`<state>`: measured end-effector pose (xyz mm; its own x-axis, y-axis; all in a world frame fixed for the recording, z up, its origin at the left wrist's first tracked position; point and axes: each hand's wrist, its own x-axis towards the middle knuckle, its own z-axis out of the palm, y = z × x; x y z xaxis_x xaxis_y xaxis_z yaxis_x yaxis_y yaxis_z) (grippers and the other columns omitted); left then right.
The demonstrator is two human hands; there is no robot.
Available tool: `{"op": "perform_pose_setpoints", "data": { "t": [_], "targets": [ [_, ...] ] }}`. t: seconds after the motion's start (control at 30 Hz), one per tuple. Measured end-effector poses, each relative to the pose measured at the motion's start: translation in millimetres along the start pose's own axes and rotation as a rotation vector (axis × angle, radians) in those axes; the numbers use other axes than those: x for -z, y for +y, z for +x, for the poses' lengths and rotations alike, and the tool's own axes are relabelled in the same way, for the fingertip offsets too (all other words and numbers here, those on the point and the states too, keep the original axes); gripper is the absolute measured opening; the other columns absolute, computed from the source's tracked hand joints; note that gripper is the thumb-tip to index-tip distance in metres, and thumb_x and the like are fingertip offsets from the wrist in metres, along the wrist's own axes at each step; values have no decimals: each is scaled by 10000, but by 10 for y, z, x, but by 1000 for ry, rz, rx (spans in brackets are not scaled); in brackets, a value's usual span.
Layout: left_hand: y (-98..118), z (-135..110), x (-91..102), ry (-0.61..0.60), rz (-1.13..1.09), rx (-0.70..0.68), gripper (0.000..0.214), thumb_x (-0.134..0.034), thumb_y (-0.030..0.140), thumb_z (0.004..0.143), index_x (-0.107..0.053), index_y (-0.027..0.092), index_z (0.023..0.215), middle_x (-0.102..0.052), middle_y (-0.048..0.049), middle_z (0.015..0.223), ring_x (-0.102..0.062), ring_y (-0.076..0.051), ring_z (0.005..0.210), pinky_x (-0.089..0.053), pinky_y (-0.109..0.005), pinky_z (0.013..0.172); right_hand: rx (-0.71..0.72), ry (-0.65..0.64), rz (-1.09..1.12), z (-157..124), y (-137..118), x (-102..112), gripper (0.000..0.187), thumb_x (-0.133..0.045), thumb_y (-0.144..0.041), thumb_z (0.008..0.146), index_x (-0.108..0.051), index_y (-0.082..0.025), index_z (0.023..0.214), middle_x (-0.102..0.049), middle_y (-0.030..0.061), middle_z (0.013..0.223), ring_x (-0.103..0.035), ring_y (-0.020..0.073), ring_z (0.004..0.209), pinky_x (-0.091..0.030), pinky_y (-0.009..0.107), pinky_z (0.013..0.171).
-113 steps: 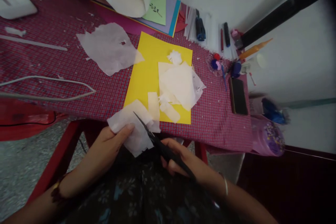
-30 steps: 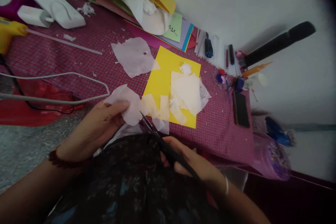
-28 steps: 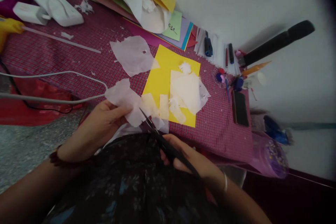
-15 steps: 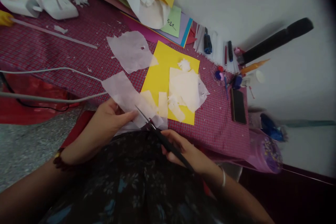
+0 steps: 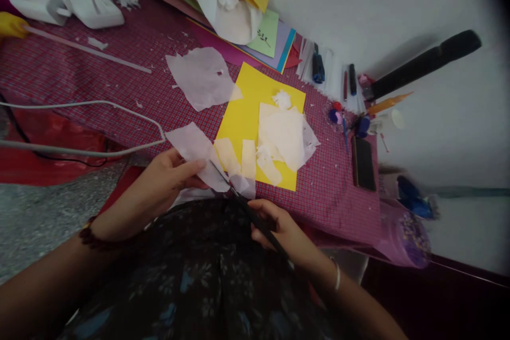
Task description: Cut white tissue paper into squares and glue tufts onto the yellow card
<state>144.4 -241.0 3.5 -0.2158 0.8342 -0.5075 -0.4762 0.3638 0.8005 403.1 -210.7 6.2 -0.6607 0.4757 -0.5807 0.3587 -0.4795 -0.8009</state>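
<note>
Left hand (image 5: 165, 178) pinching white sheet (image 5: 190, 142), grip partly hidden. Right hand (image 5: 286, 231) curled round black scissors (image 5: 247, 209), sheet's 4 o'clock; far end obscured.

Two hands (image 5: 165, 178), one scissors (image 5: 244, 205), one held paper (image 5: 196, 146), one phone (image 5: 364, 163), two wristbands (image 5: 338, 274).

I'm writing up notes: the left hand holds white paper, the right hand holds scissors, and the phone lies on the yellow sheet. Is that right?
Not quite: the head view shows the phone on the checked tablecloth, apart from the yellow sheet. The rest stands.
</note>
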Motion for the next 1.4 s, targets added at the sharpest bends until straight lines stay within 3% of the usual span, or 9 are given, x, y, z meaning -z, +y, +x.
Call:
{"op": "perform_pose_setpoints", "data": {
  "t": [0.13,0.33,0.5,0.93,1.2,1.4],
  "targets": [
    [1,25,52,-51,66,29,173,-827,323,678,-751,188,754,-780,-71,781,-723,-216,673,-599,-267,573,41,-48,4,-44,-13,10,541,-847,-439,778,-581,-222,1196,-569,-15,871,-522,139,752,-449,314,716],
    [-24,-42,27,-75,202,30,130,-794,301,673,-748,192,727,-755,-55,719,-642,-170,553,-546,-245,506,29,-177,131,-94,-96,28,656,-815,-638,770,-580,-190,1187,-575,19,922,-498,145,771,-394,307,680],
    [-55,-56,-13,-105,344,54,133,-763,303,693,-700,188,671,-701,-41,626,-618,-162,520,-507,-239,484,18,-154,116,-76,-94,-1,667,-805,-668,769,-568,-202,1183,-546,5,893,-467,141,753,-358,308,662],
    [-47,-93,-91,-171,282,102,215,-767,313,661,-668,177,796,-673,-10,655,-581,-140,509,-493,-239,475,66,-67,62,-20,73,3,483,-838,-375,806,-575,-218,1181,-540,-36,838,-468,122,718,-389,294,678],
    [-61,-69,-81,-218,281,108,180,-765,310,663,-669,192,759,-673,-7,654,-575,-134,508,-478,-225,473,29,-23,-28,-42,67,37,470,-859,-327,784,-604,-205,1159,-580,-40,831,-497,122,720,-397,291,684],
    [-73,2,45,-181,203,93,235,-751,407,710,-694,181,732,-710,-45,665,-639,-170,560,-553,-264,534,12,9,-57,-20,44,25,499,-877,-367,760,-595,-209,1141,-549,-50,794,-483,121,703,-391,295,678]
  ]
}}
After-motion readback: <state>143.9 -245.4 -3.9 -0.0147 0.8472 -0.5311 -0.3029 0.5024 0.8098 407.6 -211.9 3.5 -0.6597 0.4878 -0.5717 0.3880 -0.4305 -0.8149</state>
